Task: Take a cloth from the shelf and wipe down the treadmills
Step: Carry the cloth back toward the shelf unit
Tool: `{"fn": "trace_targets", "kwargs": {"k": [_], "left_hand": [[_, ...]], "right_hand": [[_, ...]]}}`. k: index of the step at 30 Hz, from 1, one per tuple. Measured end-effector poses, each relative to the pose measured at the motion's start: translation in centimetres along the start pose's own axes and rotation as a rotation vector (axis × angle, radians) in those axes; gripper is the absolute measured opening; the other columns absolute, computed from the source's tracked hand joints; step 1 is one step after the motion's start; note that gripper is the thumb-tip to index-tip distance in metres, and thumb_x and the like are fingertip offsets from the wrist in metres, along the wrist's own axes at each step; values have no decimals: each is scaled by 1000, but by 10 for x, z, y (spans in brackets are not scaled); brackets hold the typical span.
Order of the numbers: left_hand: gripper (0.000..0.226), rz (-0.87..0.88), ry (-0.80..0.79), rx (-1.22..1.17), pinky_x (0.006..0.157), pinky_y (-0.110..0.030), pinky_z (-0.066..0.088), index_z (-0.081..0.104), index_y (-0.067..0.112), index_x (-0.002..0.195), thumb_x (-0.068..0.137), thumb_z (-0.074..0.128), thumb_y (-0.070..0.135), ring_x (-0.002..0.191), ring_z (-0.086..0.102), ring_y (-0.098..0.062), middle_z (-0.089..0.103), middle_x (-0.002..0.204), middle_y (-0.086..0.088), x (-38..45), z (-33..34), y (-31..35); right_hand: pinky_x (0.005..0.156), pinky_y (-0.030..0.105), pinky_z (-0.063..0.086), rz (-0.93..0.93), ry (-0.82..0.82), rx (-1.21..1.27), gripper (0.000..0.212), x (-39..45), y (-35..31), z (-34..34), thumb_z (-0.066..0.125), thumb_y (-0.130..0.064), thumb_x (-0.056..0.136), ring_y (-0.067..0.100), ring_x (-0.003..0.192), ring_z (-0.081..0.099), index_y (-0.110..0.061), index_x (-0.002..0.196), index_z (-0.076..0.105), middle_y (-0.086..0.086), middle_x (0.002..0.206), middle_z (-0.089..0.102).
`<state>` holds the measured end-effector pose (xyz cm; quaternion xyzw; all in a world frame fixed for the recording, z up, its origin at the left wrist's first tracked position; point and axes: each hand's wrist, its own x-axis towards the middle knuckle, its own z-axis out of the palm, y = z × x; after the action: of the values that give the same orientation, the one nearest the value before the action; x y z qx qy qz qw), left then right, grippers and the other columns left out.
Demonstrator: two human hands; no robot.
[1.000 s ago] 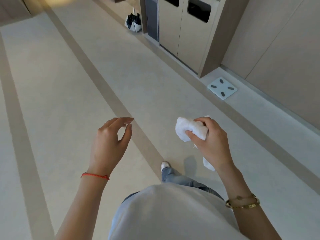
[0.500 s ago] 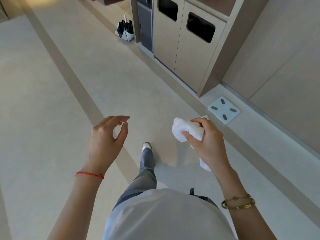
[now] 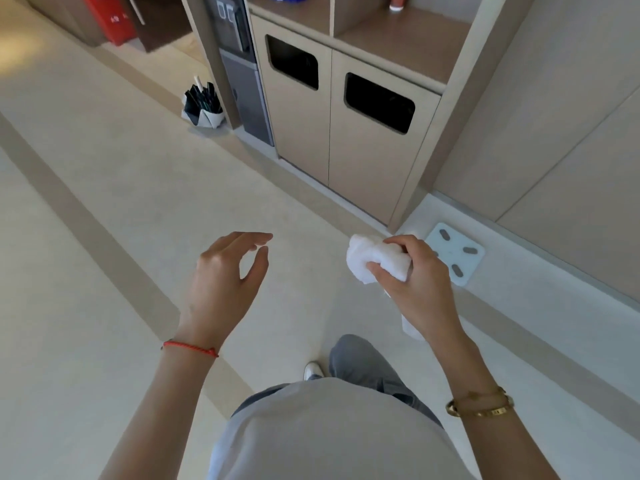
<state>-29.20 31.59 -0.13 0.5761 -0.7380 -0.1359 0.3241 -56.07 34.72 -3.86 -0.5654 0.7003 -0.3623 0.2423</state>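
Head view: the right hand point(image 3: 420, 285) is gripping a crumpled white cloth point(image 3: 375, 259), fingers and thumb curling round it, with most of the wad bulging out to the left of the fist and a strip of it hanging down below the wrist. A gold bangle bracelet point(image 3: 481, 405) is sitting on that forearm. The left hand point(image 3: 225, 275) is hanging in the air well apart from the cloth, holding nothing, its fingers loosely bent and the thumb pointing up. A thin red string bracelet point(image 3: 190, 348) is circling that wrist.

Below the hands, a pale grey shirt point(image 3: 329, 434) is filling the bottom of the view, with a leg in grey trousers point(image 3: 363, 362) and a white shoe toe point(image 3: 311, 370) showing over the pale beige floor point(image 3: 104, 237). Just beyond the right hand, a square white bathroom scale point(image 3: 460, 251) is lying on the floor by the wall. Farther out, a beige cabinet with two dark rectangular openings point(image 3: 346, 133) is standing beneath brown shelves point(image 3: 398, 39). To its left a black-and-white folded umbrella point(image 3: 202, 109) is resting on the floor, and a red box point(image 3: 112, 19) is showing at the top left.
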Motion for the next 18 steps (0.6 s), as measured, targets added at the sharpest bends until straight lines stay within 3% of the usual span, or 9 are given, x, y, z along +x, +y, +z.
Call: {"fn": "trace_targets", "kwargs": {"k": [2,6,9,12,18], "left_hand": [[20,27,-30,-3,77,-19,49,74,13,110,93,64,7,83,60,-8,72,99,2,40,10,-10],[20,58,-60,-11,73,-18,45,74,14,109,93,64,8,80,55,-3,73,99,4,113,36,-29],[20,77,-82,-39,77,-27,53,74,12,110,93,63,7,87,66,-13,73,102,3,173,62,-42],[20,86,-80,-50,78,-33,56,74,10,110,93,63,6,88,67,-17,73,103,0,240,87,-48],[20,127,-64,-68,73,-23,48,74,10,110,92,65,5,81,58,-9,73,102,-2,383,133,-41]], "right_hand": [[77,17,49,27,10,-5,40,31,-1,9,76,-41,78,10,92,60,-20,109,62,-5,104,65],[79,13,46,47,38,-8,42,96,5,26,78,-39,78,9,92,59,-19,111,61,-7,104,63],[76,10,43,69,48,-11,43,158,13,37,78,-40,79,10,92,59,-19,112,62,-7,105,63],[71,17,48,73,71,1,38,224,16,39,76,-40,79,10,89,60,-21,109,62,-7,102,64],[74,30,51,88,136,4,34,363,19,22,74,-38,81,12,90,61,-23,108,61,-7,105,64]]}}
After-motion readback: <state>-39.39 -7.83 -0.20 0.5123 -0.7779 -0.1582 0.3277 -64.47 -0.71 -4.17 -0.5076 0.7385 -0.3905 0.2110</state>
